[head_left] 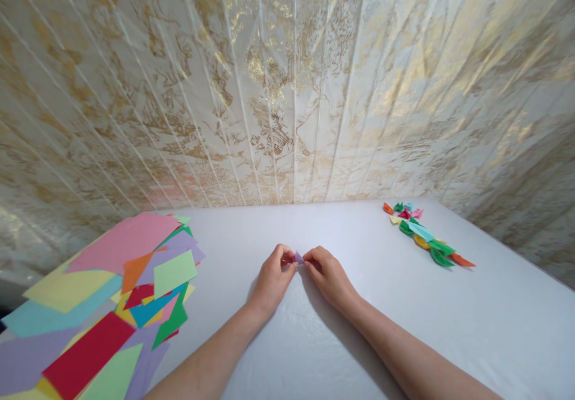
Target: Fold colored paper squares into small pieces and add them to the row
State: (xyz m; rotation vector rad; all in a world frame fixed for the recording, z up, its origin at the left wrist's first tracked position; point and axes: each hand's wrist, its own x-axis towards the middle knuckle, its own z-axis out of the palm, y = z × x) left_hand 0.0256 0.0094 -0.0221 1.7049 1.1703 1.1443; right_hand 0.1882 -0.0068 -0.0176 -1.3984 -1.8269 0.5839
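Observation:
A small purple folded paper [299, 258] is held between both hands above the middle of the white table. My left hand [274, 277] pinches its left side between thumb and fingers. On the other side, the fingertips of my right hand [330, 275] are pressed together on its right edge. The fingers partly cover the paper, so its full shape is hidden.
Colored paper sheets and scraps, with a red sheet [90, 355] and a pink sheet [130, 241], overlap on the left. Several small folded paper pieces [420, 231] lie at the back right of the white table [449, 322]. A gold-patterned curtain [269, 88] hangs behind.

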